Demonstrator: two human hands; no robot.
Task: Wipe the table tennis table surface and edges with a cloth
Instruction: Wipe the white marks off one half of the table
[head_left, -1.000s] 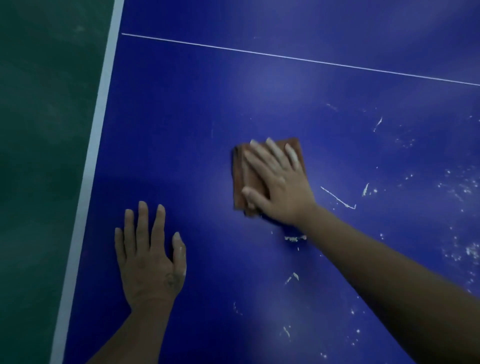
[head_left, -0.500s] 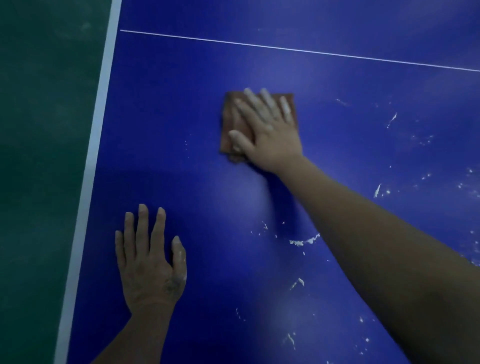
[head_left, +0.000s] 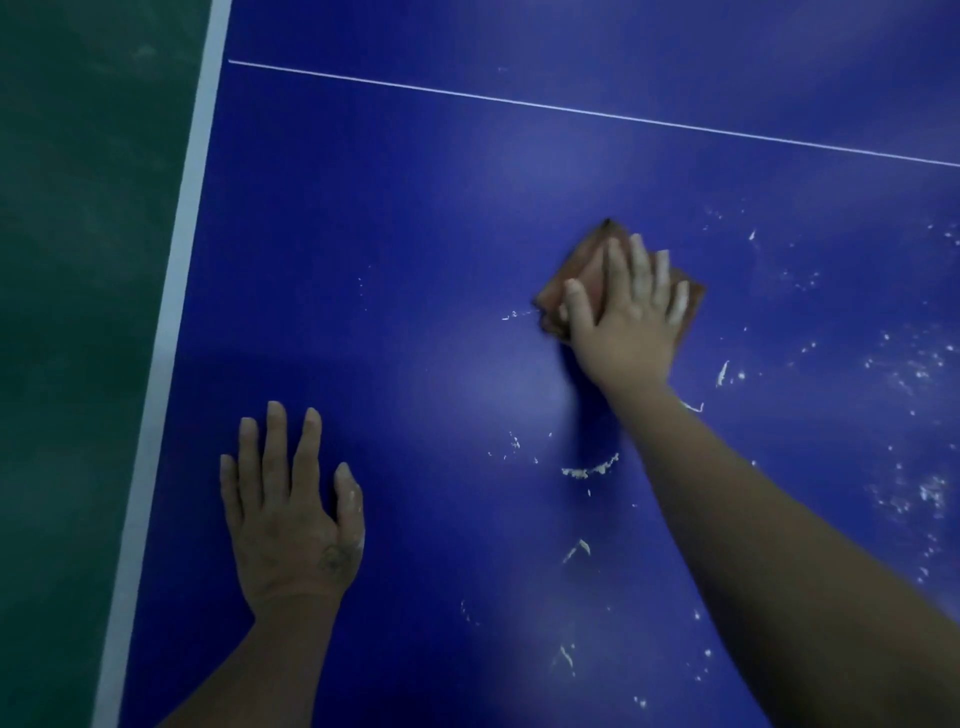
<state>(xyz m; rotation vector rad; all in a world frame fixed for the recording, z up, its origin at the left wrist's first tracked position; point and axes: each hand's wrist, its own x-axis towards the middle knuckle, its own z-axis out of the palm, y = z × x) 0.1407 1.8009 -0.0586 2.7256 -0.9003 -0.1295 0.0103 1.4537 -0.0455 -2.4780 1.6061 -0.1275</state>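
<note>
Folded reddish-brown cloth (head_left: 582, 275) lies flat on the blue table tennis surface (head_left: 395, 249), right of centre. Right hand (head_left: 626, 322) presses it, fingers straight. Left hand (head_left: 291, 514) rests flat, fingers spread, near white edge stripe (head_left: 179, 260). Whitish flecks (head_left: 589, 472), possibly paste, dot the surface.

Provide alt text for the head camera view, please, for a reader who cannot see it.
A right hand presses a folded brown cloth flat on a blue table tennis table flecked with white residue. The left hand rests flat near the white edge stripe, with green floor beyond.
</note>
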